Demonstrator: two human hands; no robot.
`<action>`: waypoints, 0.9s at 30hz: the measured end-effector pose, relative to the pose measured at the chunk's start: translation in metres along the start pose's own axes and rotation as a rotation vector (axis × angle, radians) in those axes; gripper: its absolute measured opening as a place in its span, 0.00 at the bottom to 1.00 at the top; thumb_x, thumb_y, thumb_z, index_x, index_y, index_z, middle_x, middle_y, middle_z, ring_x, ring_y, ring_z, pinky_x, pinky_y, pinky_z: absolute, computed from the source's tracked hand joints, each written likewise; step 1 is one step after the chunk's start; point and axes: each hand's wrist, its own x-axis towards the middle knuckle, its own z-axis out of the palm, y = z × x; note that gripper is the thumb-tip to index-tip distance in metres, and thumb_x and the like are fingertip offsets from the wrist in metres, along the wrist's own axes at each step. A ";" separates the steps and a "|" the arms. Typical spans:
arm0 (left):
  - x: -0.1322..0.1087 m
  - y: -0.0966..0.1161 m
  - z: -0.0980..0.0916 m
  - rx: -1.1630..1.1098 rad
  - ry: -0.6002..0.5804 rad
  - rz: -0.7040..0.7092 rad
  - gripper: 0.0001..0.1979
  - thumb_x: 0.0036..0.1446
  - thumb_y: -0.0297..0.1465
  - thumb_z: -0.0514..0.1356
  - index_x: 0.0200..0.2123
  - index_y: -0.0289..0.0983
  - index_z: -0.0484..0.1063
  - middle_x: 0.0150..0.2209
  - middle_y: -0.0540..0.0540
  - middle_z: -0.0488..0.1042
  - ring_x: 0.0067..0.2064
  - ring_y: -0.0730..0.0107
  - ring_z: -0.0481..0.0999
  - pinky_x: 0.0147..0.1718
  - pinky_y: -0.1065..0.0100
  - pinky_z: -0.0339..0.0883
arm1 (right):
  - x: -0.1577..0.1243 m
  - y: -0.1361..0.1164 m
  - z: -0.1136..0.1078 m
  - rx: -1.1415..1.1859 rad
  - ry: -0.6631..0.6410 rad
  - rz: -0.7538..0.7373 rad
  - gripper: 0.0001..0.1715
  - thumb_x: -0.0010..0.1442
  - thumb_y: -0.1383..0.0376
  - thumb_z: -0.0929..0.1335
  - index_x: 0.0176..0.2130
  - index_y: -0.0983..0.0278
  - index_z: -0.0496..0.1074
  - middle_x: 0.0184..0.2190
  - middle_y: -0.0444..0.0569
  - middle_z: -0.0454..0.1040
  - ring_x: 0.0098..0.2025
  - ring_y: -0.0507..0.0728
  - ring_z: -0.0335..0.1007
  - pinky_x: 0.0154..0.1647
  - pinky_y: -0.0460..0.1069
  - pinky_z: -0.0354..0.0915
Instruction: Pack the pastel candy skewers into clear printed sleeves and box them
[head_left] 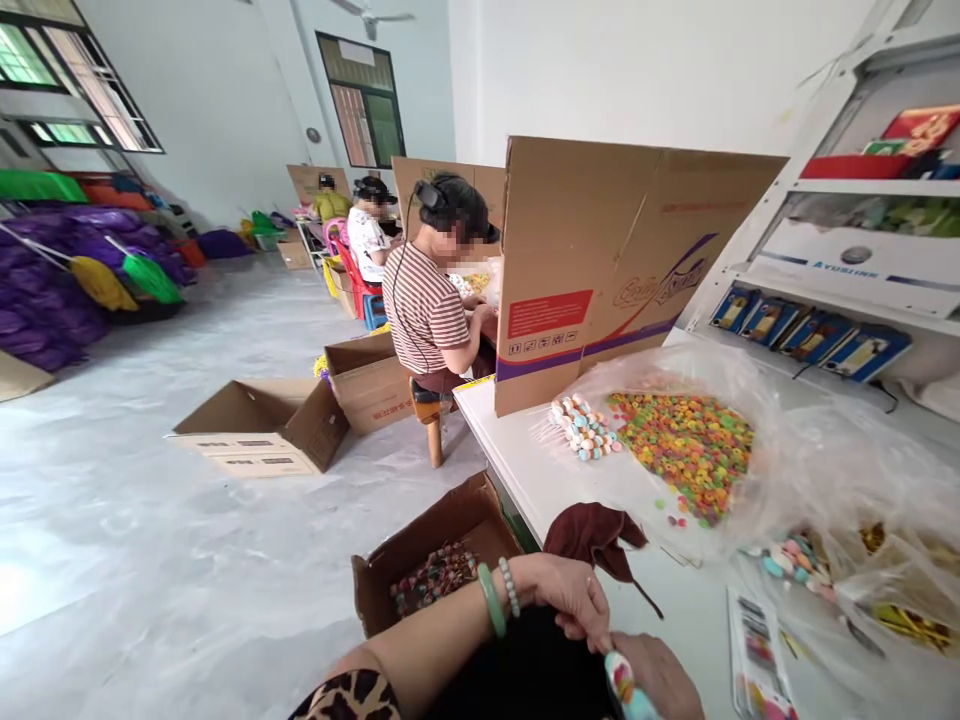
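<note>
My left hand [574,598], with a green bangle and a beaded bracelet on its wrist, is closed in a pinch at the end of a pastel piece of rounded beads [621,678]. Against that piece lies my right hand [661,675], its fingers curled around it and partly hidden at the lower edge. A dark red leaf-shaped piece [589,538] with a thin stem rests on the white table [517,470] just beyond my left hand. Farther back are a bundle of white sticks with pastel beads [583,428] and a clear bag's heap of small orange, yellow and green pieces [686,450].
An open cardboard box [390,550] with small beaded pieces stands left of the table. A cardboard partition [600,260] rises at the back, with a seated person [427,310] beyond it. On the right are clear plastic bags [862,470], a clear package [757,655] and a shelf [847,300].
</note>
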 end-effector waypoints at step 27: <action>-0.031 -0.014 0.020 0.057 0.097 0.170 0.19 0.40 0.45 0.70 0.28 0.37 0.76 0.24 0.50 0.71 0.26 0.71 0.66 0.29 0.69 0.61 | 0.019 -0.010 -0.007 0.709 -0.341 0.691 0.18 0.49 0.54 0.71 0.22 0.62 0.65 0.15 0.41 0.60 0.20 0.51 0.55 0.26 0.48 0.55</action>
